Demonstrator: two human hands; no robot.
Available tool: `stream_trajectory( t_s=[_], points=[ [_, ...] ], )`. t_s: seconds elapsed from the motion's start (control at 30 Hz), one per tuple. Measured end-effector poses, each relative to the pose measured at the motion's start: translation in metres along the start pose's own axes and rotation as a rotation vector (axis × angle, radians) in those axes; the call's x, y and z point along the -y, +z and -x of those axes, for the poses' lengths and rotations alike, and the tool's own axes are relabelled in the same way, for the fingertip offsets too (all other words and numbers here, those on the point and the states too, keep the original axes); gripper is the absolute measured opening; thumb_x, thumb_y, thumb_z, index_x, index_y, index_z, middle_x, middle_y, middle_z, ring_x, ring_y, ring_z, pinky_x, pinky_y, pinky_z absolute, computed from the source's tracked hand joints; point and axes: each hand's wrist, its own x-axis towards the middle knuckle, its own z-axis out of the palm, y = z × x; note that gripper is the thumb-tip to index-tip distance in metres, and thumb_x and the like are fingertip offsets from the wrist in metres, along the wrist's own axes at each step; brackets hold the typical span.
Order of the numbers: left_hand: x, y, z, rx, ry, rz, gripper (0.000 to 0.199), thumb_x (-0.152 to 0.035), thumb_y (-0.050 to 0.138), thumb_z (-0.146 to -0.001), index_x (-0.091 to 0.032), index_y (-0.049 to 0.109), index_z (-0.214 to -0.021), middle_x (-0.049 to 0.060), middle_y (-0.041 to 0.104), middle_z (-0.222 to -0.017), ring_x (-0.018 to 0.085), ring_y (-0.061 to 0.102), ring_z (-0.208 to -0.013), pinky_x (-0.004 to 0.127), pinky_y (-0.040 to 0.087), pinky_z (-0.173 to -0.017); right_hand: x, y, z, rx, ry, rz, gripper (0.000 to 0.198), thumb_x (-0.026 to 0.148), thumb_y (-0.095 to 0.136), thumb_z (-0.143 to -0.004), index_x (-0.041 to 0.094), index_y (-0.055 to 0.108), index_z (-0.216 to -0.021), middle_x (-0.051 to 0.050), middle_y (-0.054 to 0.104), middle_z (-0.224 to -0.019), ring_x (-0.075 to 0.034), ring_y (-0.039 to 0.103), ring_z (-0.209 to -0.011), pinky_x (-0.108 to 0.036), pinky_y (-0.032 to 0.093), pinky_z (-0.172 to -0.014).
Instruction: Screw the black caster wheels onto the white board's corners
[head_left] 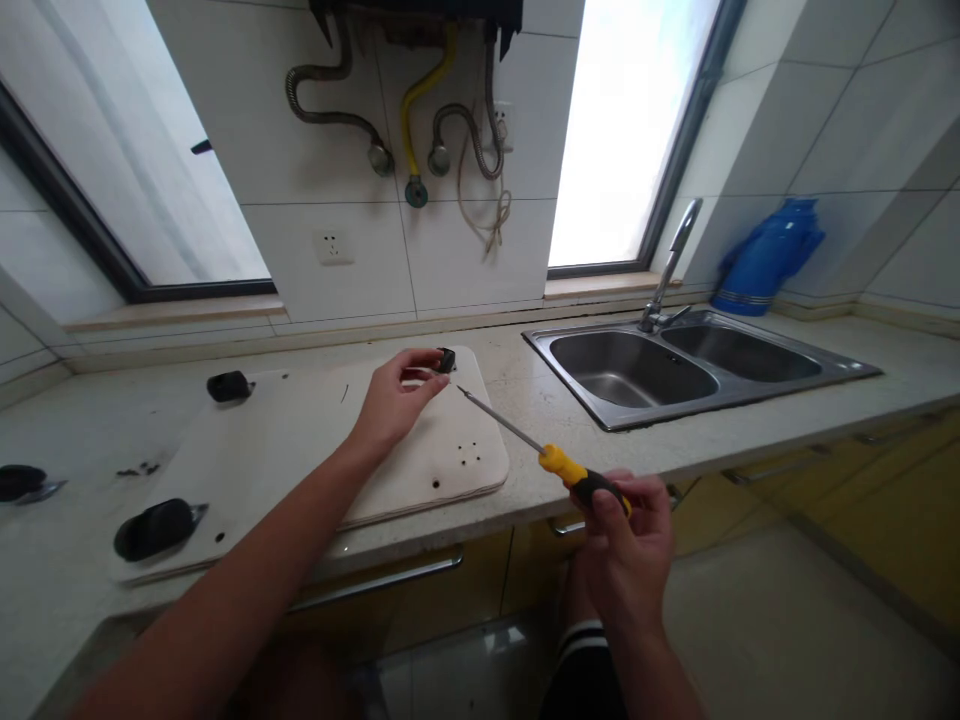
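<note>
My right hand (628, 545) is wrapped round the handle of a yellow and black screwdriver (564, 466). Its metal shaft points up and left, and the tip is in the air just right of my left fingertips. My left hand (396, 400) is over the far right of a white board (300, 440), thumb and fingers curled together in a pinch beside a black caster (446, 360). Anything between those fingertips is too small to make out. Two more casters, a far one (229, 386) and a near one (156, 530), sit at the board's left end.
Left of the board, another black caster (26, 483) and several small dark screws (139, 468) lie on the counter (517, 400). Small holes (469, 453) mark the board's near right corner. A double steel sink (630, 370) with a tap (671, 265) and a blue thermos (769, 258) are rightward.
</note>
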Motion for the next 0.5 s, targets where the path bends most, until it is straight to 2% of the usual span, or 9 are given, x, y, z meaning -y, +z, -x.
stream_trajectory(
  t_s=[0.07,0.17,0.27,0.37,0.43,0.5],
  points=[
    [0.02,0.012,-0.035,-0.05,0.092,-0.234,0.051,-0.044,0.089,-0.077,-0.023,0.08,-0.122,0.015,0.076,-0.131,0.034,0.069,-0.117,0.053,0.059,-0.101,0.008,0.013,-0.03,-0.006,-0.112,0.026,0.052,0.04,0.105,-0.066,0.022,0.062,-0.089,0.002,0.067,-0.097,-0.013,0.071,-0.084,-0.027,0.068,-0.068],
    [0.047,0.019,-0.069,0.007,0.216,-0.459,0.06,-0.045,0.09,-0.074,-0.023,0.078,-0.128,0.016,0.073,-0.134,0.038,0.064,-0.128,0.059,0.051,-0.115,0.027,0.04,-0.081,-0.002,-0.302,0.032,0.051,0.04,0.105,-0.066,0.023,0.064,-0.092,0.003,0.066,-0.097,-0.012,0.069,-0.081,-0.025,0.066,-0.062],
    [0.066,0.013,-0.075,0.091,0.241,-0.438,0.06,-0.05,0.084,-0.081,-0.022,0.074,-0.134,0.014,0.074,-0.132,0.034,0.069,-0.122,0.053,0.056,-0.109,0.051,0.079,-0.13,0.096,-0.557,-0.005,0.04,0.036,0.1,-0.076,0.025,0.068,-0.096,0.003,0.064,-0.095,-0.011,0.064,-0.07,-0.025,0.06,-0.052],
    [0.074,0.003,-0.07,0.116,0.195,-0.369,0.059,-0.053,0.081,-0.086,-0.023,0.073,-0.136,0.011,0.078,-0.127,0.029,0.074,-0.109,0.047,0.059,-0.103,0.071,0.131,-0.168,0.248,-0.839,-0.071,0.02,0.028,0.092,-0.086,0.024,0.075,-0.095,0.0,0.06,-0.094,-0.011,0.06,-0.071,-0.024,0.052,-0.051],
    [0.074,-0.001,-0.067,0.102,0.156,-0.329,0.058,-0.052,0.083,-0.085,-0.023,0.073,-0.135,0.01,0.08,-0.121,0.027,0.075,-0.104,0.045,0.06,-0.101,0.074,0.169,-0.184,0.368,-0.951,-0.038,0.014,0.023,0.088,-0.091,0.023,0.076,-0.096,-0.002,0.065,-0.099,-0.012,0.062,-0.079,-0.026,0.053,-0.059],
    [0.073,-0.001,-0.066,0.083,0.125,-0.283,0.057,-0.05,0.086,-0.083,-0.023,0.074,-0.132,0.01,0.081,-0.117,0.027,0.075,-0.103,0.043,0.06,-0.101,0.069,0.204,-0.193,0.495,-1.041,0.074,0.013,0.023,0.085,-0.094,0.024,0.073,-0.094,-0.002,0.065,-0.094,-0.014,0.06,-0.079,-0.029,0.052,-0.063]
  ],
)
